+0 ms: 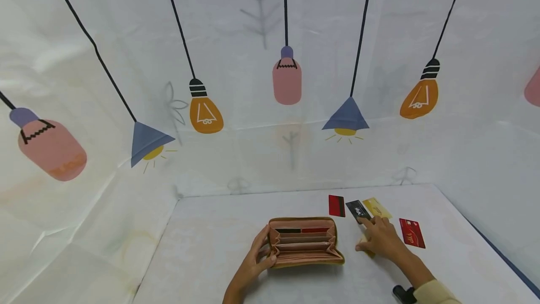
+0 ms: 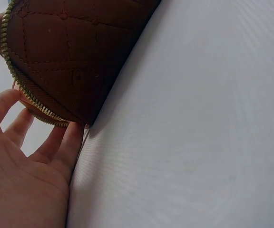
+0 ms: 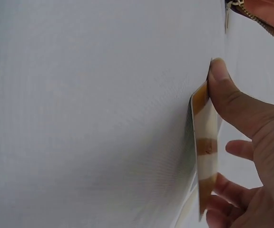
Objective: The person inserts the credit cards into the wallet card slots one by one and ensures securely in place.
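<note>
A brown quilted zip wallet (image 1: 304, 261) lies unzipped on the white table, its pink card slots and folds facing up. Two cards, one dark and one red (image 1: 314, 230), show in its upper slots. My left hand (image 1: 251, 262) grips the wallet's left end, with the thumb at the front corner and fingers along the side. In the left wrist view, fingertips touch the gold zip (image 2: 34, 97). Right of the wallet, my right hand (image 1: 381, 239) pinches a cream and gold card (image 3: 206, 159) between thumb and fingers. That card stands tilted, one long edge close to the tabletop.
Beyond my right hand lie a black card (image 1: 356, 209), a yellow card (image 1: 377, 207) and a red card with a dark stripe (image 1: 336, 205). Another red card (image 1: 412, 232) is to the right. A white sheet printed with hanging lamps (image 1: 287, 81) walls the table's back and sides.
</note>
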